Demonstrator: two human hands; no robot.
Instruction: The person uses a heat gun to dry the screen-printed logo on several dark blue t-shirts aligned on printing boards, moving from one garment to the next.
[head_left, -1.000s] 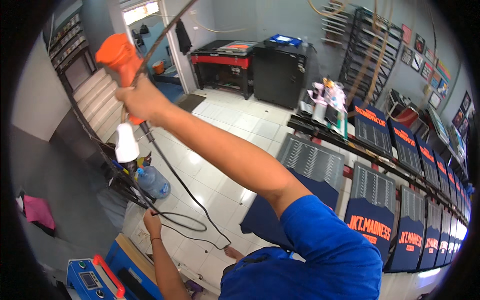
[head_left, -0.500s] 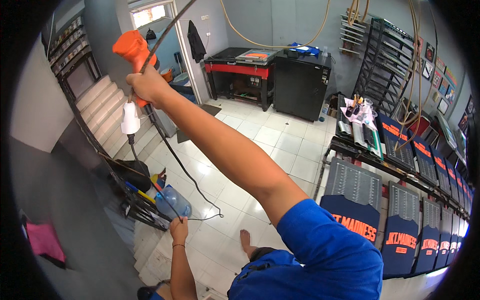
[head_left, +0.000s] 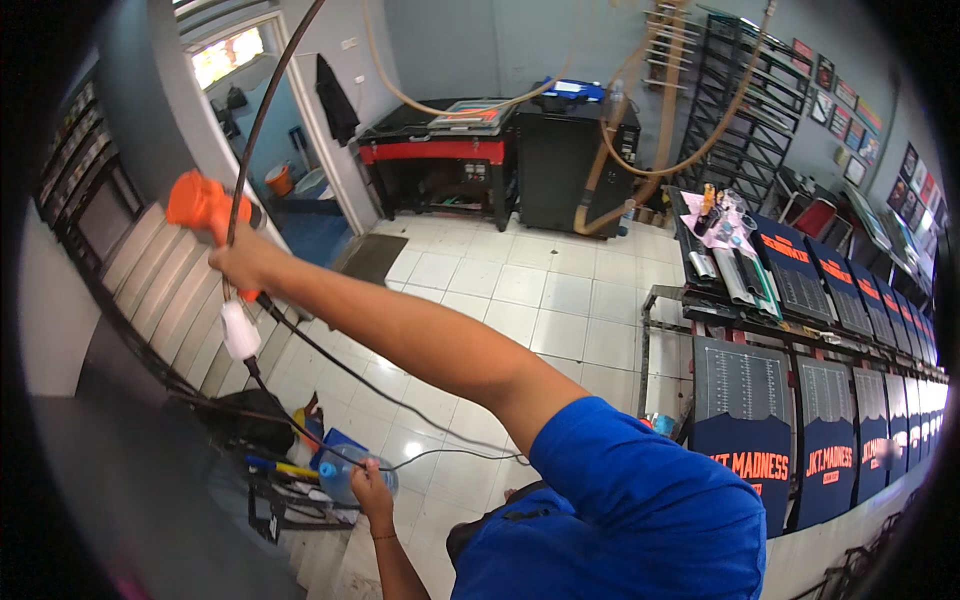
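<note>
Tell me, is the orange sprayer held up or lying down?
Held up: the right hand grips the orange sprayer in the air, black hose rising above it.

The right arm is stretching from the blue sleeve at the lower right of the frame up toward the upper left, nearly straight, elbow slightly bent. The right hand (head_left: 245, 265) is closing in a fist at the left edge. The left hand (head_left: 368, 490) is reaching down at lower centre, fingers curled.
</note>
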